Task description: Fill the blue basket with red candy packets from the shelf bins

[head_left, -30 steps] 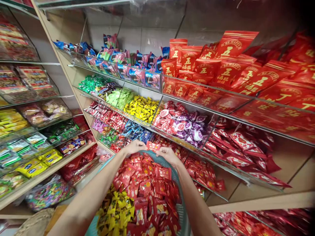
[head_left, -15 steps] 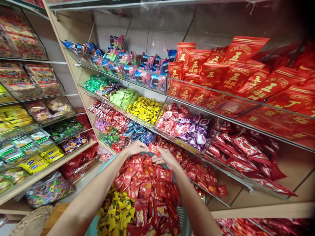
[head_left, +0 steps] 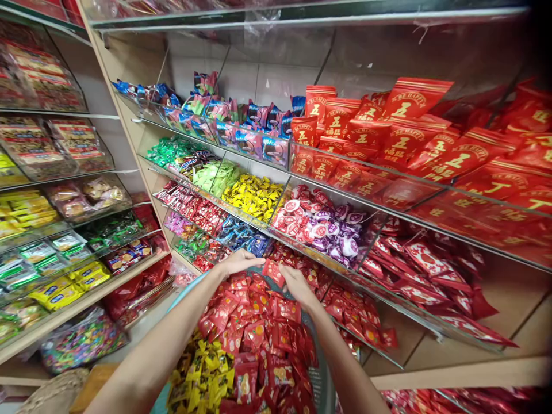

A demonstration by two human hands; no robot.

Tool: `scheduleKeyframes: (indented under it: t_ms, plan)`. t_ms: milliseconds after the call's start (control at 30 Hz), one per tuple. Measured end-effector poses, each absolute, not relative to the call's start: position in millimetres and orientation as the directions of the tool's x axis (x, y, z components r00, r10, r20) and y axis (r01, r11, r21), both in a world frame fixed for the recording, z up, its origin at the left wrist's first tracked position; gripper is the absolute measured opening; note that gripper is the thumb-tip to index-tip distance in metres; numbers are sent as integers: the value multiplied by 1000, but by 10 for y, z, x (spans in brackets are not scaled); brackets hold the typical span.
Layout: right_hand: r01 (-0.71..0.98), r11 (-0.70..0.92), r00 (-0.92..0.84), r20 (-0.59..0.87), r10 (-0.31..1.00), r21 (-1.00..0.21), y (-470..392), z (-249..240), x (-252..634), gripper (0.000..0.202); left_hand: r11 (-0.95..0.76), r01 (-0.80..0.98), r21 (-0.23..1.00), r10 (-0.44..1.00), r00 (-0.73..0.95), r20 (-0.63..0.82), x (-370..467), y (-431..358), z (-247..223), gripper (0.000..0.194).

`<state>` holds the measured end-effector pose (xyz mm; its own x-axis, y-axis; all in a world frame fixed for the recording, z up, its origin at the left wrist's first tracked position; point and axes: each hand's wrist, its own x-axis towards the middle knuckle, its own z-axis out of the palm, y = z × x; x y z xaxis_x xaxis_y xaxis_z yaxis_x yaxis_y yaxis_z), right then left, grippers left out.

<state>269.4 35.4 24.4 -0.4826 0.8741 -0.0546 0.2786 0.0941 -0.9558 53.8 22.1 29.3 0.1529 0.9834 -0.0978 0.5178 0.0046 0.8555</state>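
Both hands meet over the far end of a basket (head_left: 321,374) heaped with red candy packets (head_left: 254,333) and, at its near left, yellow candies (head_left: 202,374). Between the hands is one small red packet (head_left: 273,272). My left hand (head_left: 241,261) has its fingers together, tips at the packet's upper left edge. The right edge of the packet is pinched by my right hand (head_left: 295,282). Right behind them is the lowest shelf bin of red packets (head_left: 353,305).
Clear-fronted shelves (head_left: 328,244) rise ahead, holding large red packets (head_left: 405,144), yellow candies (head_left: 254,195) and purple-white candies (head_left: 340,230). More shelves with snacks (head_left: 30,207) stand left. A bag of colourful candies (head_left: 81,339) sits low left.
The red packet and my right hand have shifted slightly right and down. The fingers of my right hand have drawn in. The view has tilted slightly, so the shelves appear a little lower.
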Motion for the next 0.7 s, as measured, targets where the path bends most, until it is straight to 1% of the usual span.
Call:
scheduleKeyframes:
  t_ms: [67,100,167,300,467,633,700]
  plan:
    - [393,342,-482,126,867,-854,318,236,2826,41,24,555,831,988,116,-105,544,221,313,54]
    - [436,428,-491,189,850,-792,297,236,2889,41,29,565,824,989,104,-105,546,223,319,55]
    - [490,519,-518,245,820,-701,250,241,2992,40,34,568,822,990,94,-106,549,223,326,56]
    - [544,574,-570,233,788,-612,162,225,3059,38,37,580,814,991,86,-106,551,202,342,58]
    - [623,611,-574,246,781,-487,110,131,3000,36,40,593,804,993,64,-98,555,172,368,62]
    - [689,658,-617,232,752,-304,72,49,2987,33,34,587,809,994,66,-89,560,177,375,61]
    - [686,677,-635,235,736,-267,53,39,2991,33,34,588,808,994,60,-86,564,181,381,62]
